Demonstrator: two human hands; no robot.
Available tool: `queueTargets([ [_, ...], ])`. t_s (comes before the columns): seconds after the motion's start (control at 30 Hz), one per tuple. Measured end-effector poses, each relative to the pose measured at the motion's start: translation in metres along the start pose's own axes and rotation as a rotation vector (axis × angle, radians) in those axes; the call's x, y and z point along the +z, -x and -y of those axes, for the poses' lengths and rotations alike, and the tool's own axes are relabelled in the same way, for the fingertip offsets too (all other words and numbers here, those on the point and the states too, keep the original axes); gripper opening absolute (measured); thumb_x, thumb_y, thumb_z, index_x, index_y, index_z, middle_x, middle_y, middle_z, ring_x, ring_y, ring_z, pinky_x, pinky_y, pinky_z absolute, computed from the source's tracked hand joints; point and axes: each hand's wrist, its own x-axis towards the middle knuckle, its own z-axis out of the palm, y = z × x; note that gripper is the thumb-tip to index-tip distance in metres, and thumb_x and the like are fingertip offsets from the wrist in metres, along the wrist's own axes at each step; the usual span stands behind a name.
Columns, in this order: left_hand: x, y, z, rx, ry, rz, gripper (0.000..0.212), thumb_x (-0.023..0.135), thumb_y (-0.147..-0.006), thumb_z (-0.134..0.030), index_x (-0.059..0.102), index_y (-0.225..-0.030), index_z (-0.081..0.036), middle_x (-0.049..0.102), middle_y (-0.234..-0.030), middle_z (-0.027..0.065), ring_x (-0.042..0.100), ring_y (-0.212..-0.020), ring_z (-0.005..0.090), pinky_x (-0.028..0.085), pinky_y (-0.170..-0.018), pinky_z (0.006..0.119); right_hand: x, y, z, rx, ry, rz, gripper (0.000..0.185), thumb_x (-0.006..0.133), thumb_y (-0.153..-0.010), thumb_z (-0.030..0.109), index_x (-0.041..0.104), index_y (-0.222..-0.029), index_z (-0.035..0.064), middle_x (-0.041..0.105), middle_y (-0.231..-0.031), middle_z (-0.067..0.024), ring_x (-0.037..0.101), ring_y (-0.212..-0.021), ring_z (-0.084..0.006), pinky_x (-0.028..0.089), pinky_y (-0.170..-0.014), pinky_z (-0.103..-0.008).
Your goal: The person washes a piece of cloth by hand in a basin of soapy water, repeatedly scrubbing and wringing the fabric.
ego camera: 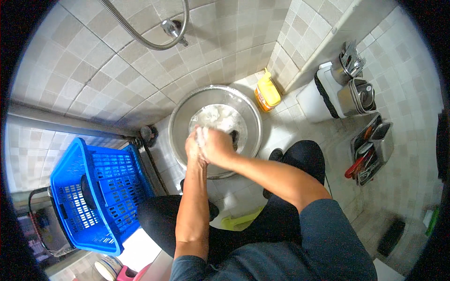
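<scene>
Both hands meet over the left part of a large round metal basin (pixel 258 116) on the tiled floor. My left hand (pixel 194 145) and my right hand (pixel 217 143) press together around something white and sudsy, a cloth or foam; which one cannot be told. Foamy whitish water (pixel 219 116) covers the basin's bottom. A small dark item (pixel 235 137) lies in it just right of my right hand, partly hidden by that hand. The fingers are largely hidden between the two hands.
A yellow-capped plastic jug (pixel 268 93) stands right of the basin. At the left is a blue plastic basket (pixel 116 182). A metal shower hose (pixel 140 38) hangs ahead. Farther right are a white bin (pixel 311 102), metal containers (pixel 351 100) and a tray of utensils (pixel 367 158).
</scene>
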Motion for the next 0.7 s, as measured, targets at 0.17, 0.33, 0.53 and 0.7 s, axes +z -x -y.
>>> queueTargets([
  [0.17, 0.027, 0.011, 0.026, -0.027, -0.073, -0.055, 0.043, 0.060, -0.096, -0.029, 0.060, -0.124, 0.003, 0.069, -0.109, 0.0157, 0.067, -0.093, 0.0310, 0.055, -0.081, 0.042, 0.001, -0.012, -0.049, 0.190, 0.024, -0.066, 0.038, 0.049, -0.097, 0.033, 0.067, -0.087, 0.0013, 0.068, -0.083, -0.0262, 0.068, -0.081, -0.0442, 0.053, -0.075, -0.0545],
  [0.33, 0.041, 0.022, 0.003, -0.063, -0.154, 0.135, 0.056, 0.051, -0.101, -0.047, 0.058, -0.132, -0.001, 0.064, -0.129, 0.0153, 0.062, -0.117, 0.0317, 0.046, -0.104, 0.048, -0.016, -0.053, -0.081, 0.218, -0.503, 0.021, 0.050, 0.052, -0.101, 0.044, 0.066, -0.108, -0.0028, 0.069, -0.109, -0.0230, 0.065, -0.106, -0.0356, 0.049, -0.092, -0.0445],
  [0.53, 0.027, 0.026, -0.042, 0.102, -0.126, 0.155, 0.043, 0.063, -0.097, -0.041, 0.062, -0.115, -0.002, 0.068, -0.112, 0.0139, 0.067, -0.100, 0.0264, 0.054, -0.088, 0.042, -0.054, -0.040, -0.028, -0.001, -0.714, 0.431, 0.060, 0.073, -0.087, 0.027, 0.055, -0.134, -0.0051, 0.060, -0.132, -0.0202, 0.058, -0.120, -0.0237, 0.045, -0.102, -0.0339],
  [0.7, 0.004, 0.008, -0.046, 0.238, -0.010, 0.097, 0.027, 0.073, -0.092, -0.030, 0.063, -0.101, -0.006, 0.068, -0.104, 0.0066, 0.063, -0.100, 0.0183, 0.049, -0.090, 0.036, -0.049, -0.044, -0.025, 0.056, -0.779, 0.510, 0.031, 0.065, -0.080, 0.011, 0.066, -0.108, -0.0028, 0.068, -0.098, -0.0106, 0.061, -0.093, -0.0181, 0.048, -0.086, -0.0332],
])
